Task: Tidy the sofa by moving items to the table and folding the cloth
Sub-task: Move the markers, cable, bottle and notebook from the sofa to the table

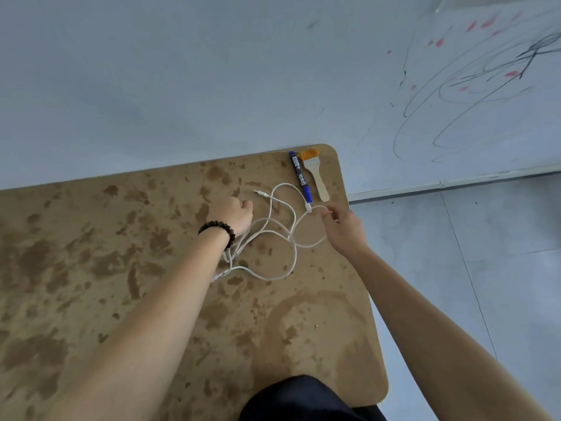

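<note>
A white braided cable (pixel 274 235) lies in loose loops on the stained brown table (pixel 121 268), near its far right corner. My left hand (pixel 232 214), with a dark bead bracelet on the wrist, is closed in a fist over several strands of the cable. My right hand (pixel 341 224) pinches the cable near one white plug, just right of the loops. The other plug end lies free on the table beyond my left hand. A blue marker (pixel 300 176) and a wooden brush with orange bristles (pixel 315 174) lie side by side at the far corner.
The table's right edge runs just past my right hand, with grey tiled floor (pixel 485 268) beyond. A white wall with red and black scribbles (pixel 470 86) rises behind the table. Dark clothing (pixel 303 399) shows at the near edge.
</note>
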`<action>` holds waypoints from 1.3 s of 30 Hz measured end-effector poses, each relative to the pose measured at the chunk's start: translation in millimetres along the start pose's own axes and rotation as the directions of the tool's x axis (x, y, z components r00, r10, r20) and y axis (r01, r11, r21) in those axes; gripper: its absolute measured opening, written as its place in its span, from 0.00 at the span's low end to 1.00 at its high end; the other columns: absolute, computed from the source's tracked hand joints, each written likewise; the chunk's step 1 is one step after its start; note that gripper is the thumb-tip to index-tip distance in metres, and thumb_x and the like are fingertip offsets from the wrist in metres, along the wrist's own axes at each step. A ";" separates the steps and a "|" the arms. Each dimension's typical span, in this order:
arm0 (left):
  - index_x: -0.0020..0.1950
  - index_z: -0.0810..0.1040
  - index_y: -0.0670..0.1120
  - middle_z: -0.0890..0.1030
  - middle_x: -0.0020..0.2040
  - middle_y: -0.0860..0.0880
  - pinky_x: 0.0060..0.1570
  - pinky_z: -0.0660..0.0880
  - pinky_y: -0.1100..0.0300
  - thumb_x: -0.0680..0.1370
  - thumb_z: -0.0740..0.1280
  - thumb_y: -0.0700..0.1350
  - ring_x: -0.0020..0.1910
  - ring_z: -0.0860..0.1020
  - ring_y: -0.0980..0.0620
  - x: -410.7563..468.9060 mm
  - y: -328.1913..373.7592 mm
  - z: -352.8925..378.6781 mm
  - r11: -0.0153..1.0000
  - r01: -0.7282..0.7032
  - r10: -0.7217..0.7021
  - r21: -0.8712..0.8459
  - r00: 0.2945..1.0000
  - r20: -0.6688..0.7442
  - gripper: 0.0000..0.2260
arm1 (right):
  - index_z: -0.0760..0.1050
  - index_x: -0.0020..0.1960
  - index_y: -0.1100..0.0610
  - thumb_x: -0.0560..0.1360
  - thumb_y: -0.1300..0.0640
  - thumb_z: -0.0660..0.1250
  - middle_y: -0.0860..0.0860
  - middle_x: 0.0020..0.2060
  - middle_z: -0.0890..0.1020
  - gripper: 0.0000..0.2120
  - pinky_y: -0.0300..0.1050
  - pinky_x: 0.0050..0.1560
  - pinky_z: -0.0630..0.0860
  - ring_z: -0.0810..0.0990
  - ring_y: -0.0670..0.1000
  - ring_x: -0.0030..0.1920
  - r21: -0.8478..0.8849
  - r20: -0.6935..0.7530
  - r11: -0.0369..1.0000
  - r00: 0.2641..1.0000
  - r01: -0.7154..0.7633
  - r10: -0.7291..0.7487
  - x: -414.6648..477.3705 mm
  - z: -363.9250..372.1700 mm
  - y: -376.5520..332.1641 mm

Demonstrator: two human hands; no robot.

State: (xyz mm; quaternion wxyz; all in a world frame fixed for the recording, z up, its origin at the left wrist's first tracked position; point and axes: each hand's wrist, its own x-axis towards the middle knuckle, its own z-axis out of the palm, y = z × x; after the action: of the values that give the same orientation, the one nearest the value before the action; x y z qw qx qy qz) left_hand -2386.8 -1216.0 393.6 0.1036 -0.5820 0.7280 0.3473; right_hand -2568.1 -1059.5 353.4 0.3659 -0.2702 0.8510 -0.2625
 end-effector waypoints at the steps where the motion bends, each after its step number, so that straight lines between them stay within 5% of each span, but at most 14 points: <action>1: 0.39 0.72 0.45 0.73 0.36 0.50 0.36 0.67 0.60 0.82 0.53 0.50 0.36 0.72 0.50 -9.4 2.6 -10.7 0.997 -0.063 0.061 -0.048 0.997 -0.044 0.16 | 0.76 0.64 0.49 0.81 0.46 0.57 0.48 0.51 0.80 0.16 0.43 0.47 0.73 0.78 0.51 0.55 -0.016 -0.017 1.000 1.000 0.010 -0.010 -5.3 -3.9 -6.5; 4: 0.62 0.75 0.47 0.78 0.56 0.54 0.51 0.71 0.64 0.83 0.56 0.55 0.54 0.76 0.58 -54.7 9.5 -45.7 0.912 -0.254 0.180 -0.321 0.953 -0.243 0.16 | 0.69 0.72 0.51 0.81 0.44 0.58 0.50 0.59 0.75 0.23 0.50 0.62 0.73 0.77 0.52 0.59 -0.037 -0.087 0.998 0.995 0.050 -0.053 -31.6 -19.1 -32.9; 8: 0.61 0.76 0.49 0.80 0.57 0.55 0.53 0.72 0.73 0.83 0.59 0.51 0.57 0.78 0.63 -144.6 -7.7 -64.4 0.660 -0.512 0.269 -0.550 0.845 -0.463 0.12 | 0.73 0.68 0.49 0.81 0.44 0.59 0.44 0.55 0.76 0.18 0.40 0.54 0.72 0.77 0.43 0.51 0.003 -0.207 0.984 0.963 0.177 -0.172 -104.8 -34.5 -59.4; 11: 0.62 0.75 0.47 0.81 0.57 0.51 0.54 0.73 0.70 0.83 0.59 0.46 0.57 0.79 0.59 -203.9 -54.9 -46.8 0.602 -0.609 0.314 -0.517 0.775 -0.548 0.10 | 0.76 0.64 0.45 0.82 0.45 0.60 0.41 0.54 0.79 0.14 0.35 0.52 0.74 0.79 0.41 0.52 0.137 -0.298 0.965 0.938 0.225 -0.177 -177.1 -28.8 -53.2; 16: 0.64 0.74 0.56 0.81 0.58 0.53 0.59 0.74 0.63 0.77 0.61 0.58 0.61 0.78 0.53 -274.2 -146.5 -1.5 0.623 -0.418 0.113 -0.661 0.884 -0.453 0.16 | 0.76 0.65 0.47 0.81 0.53 0.63 0.41 0.51 0.81 0.13 0.25 0.46 0.71 0.79 0.38 0.51 0.251 -0.305 0.946 0.944 0.205 -0.124 -277.2 4.0 -15.6; 20: 0.66 0.73 0.53 0.79 0.59 0.56 0.59 0.74 0.64 0.75 0.63 0.58 0.60 0.77 0.56 -320.6 -177.1 2.6 0.621 -0.388 0.012 -0.682 0.874 -0.486 0.21 | 0.72 0.67 0.47 0.79 0.59 0.66 0.43 0.54 0.80 0.18 0.27 0.48 0.73 0.79 0.41 0.54 0.255 -0.184 0.926 0.954 0.279 -0.237 -309.1 4.2 4.5; 23: 0.68 0.72 0.50 0.78 0.60 0.55 0.60 0.74 0.63 0.76 0.64 0.54 0.61 0.77 0.56 -352.1 -183.0 8.4 0.621 -0.415 -0.105 -0.664 0.796 -0.596 0.20 | 0.72 0.67 0.48 0.79 0.58 0.66 0.45 0.57 0.79 0.18 0.27 0.49 0.73 0.78 0.41 0.54 0.218 -0.134 0.899 0.924 0.379 -0.357 -309.3 -5.8 6.0; 26: 0.69 0.70 0.49 0.78 0.61 0.54 0.58 0.76 0.59 0.79 0.66 0.48 0.60 0.77 0.58 -386.2 -175.7 30.2 0.633 -0.407 -0.231 -0.659 0.713 -0.662 0.18 | 0.71 0.68 0.47 0.78 0.47 0.64 0.42 0.58 0.77 0.19 0.31 0.51 0.74 0.77 0.42 0.56 0.147 -0.052 0.845 0.857 0.515 -0.513 -308.8 -11.3 10.6; 29: 0.71 0.69 0.47 0.77 0.62 0.55 0.58 0.74 0.59 0.78 0.66 0.46 0.60 0.77 0.58 -429.2 -166.4 67.5 0.649 -0.341 -0.340 -0.681 0.670 -0.660 0.22 | 0.70 0.70 0.48 0.79 0.43 0.63 0.39 0.58 0.75 0.22 0.38 0.54 0.73 0.76 0.42 0.59 0.086 0.101 0.799 0.793 0.595 -0.601 -320.7 -8.6 28.3; 34: 0.68 0.70 0.49 0.77 0.60 0.58 0.56 0.75 0.60 0.75 0.66 0.48 0.61 0.76 0.59 -518.6 -172.0 140.5 0.680 -0.191 -0.499 -0.708 0.588 -0.637 0.21 | 0.69 0.70 0.48 0.77 0.36 0.59 0.41 0.58 0.74 0.27 0.34 0.54 0.73 0.75 0.43 0.60 0.108 0.342 0.732 0.667 0.672 -0.662 -358.9 26.3 64.3; 39: 0.67 0.70 0.51 0.77 0.60 0.60 0.52 0.74 0.70 0.75 0.65 0.50 0.59 0.76 0.63 -632.9 -207.1 177.8 0.610 -0.107 -0.711 -0.785 0.364 -0.601 0.20 | 0.68 0.69 0.47 0.77 0.38 0.61 0.36 0.59 0.72 0.24 0.33 0.56 0.70 0.73 0.38 0.60 0.160 0.550 0.649 0.479 0.743 -0.684 -434.0 66.8 58.2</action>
State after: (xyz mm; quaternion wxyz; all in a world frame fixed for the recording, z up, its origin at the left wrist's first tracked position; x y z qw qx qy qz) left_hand -2050.9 -630.7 534.1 -0.4610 -0.7972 0.3282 0.2102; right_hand -2278.1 -751.5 485.0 0.4435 -0.6818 0.5230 -0.2550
